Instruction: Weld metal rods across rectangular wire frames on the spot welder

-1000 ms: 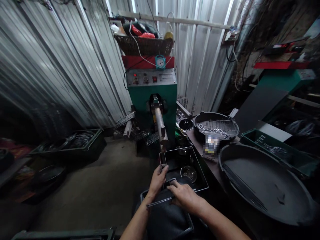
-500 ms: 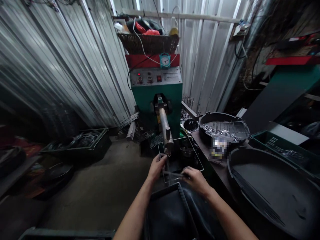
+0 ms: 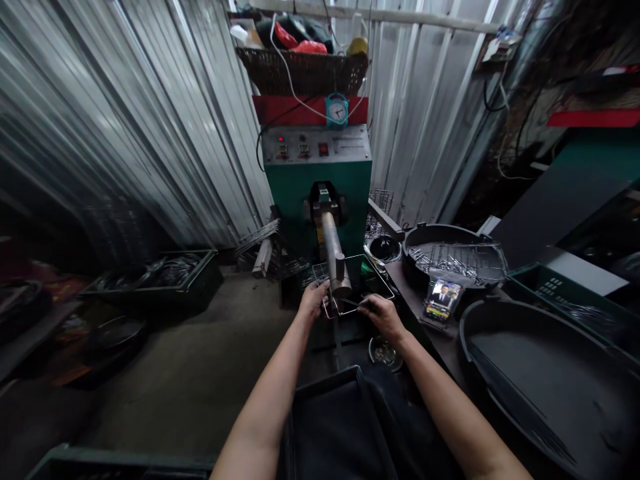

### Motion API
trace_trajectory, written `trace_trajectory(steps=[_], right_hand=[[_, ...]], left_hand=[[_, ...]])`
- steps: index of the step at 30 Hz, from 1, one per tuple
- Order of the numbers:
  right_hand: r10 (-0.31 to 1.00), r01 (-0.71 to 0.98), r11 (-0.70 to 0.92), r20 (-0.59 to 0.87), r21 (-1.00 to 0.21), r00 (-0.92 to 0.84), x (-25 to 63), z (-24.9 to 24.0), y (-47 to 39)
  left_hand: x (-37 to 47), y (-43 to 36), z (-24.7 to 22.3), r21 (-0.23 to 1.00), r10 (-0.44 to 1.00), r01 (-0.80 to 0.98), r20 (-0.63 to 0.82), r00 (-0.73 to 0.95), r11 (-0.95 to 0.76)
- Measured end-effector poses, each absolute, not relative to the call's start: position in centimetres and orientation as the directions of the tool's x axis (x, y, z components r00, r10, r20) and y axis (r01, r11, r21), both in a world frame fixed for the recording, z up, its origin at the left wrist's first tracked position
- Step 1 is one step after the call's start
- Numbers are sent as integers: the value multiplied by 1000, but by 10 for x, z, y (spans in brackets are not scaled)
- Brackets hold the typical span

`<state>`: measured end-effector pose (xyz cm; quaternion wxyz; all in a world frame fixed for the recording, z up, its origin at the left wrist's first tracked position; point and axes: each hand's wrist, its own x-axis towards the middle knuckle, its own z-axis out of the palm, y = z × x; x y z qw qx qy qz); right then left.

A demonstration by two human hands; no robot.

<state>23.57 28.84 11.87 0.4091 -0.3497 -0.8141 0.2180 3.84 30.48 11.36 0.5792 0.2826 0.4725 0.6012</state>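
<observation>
My left hand point(image 3: 314, 300) is closed on the near left corner of a rectangular wire frame point(image 3: 383, 279). The frame sits around and just below the tip of a thick metal arm point(image 3: 332, 243), which juts from a green machine point(image 3: 295, 183) like a spot welder. To the right of that tip, my right hand point(image 3: 384, 316) pinches a thin, dark rod or wire point(image 3: 350, 303) pointing left toward the arm's end. Its fingertips are close to the frame's near side; whether they also touch the frame I cannot tell.
Below my arms lies a black tray point(image 3: 333, 427). On the right bench stand a round pan of wire pieces point(image 3: 453, 230), a phone point(image 3: 443, 298) and a large dark pan point(image 3: 550, 353) with thin rods. A green crate point(image 3: 210, 283) is at left; a small bowl point(image 3: 385, 353) sits below my right hand.
Both hands have moved forward and up with the wire frame, bringing its near side to the metal arm's tip. The small bowl below now shows, and the view has tilted slightly down.
</observation>
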Motion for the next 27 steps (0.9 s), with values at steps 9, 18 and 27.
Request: trace_trajectory(steps=[9, 18, 27], right_hand=[[754, 412, 648, 462, -640, -467, 235, 120, 300], [879, 456, 454, 467, -765, -92, 256, 100, 255], [912, -312, -157, -259, -937, 319, 282, -9, 199]], left_hand=[[40, 312, 107, 908, 938, -413, -198, -285, 66], [29, 319, 108, 918, 948, -382, -213, -238, 110], [30, 289, 114, 884, 939, -458, -229, -257, 90]])
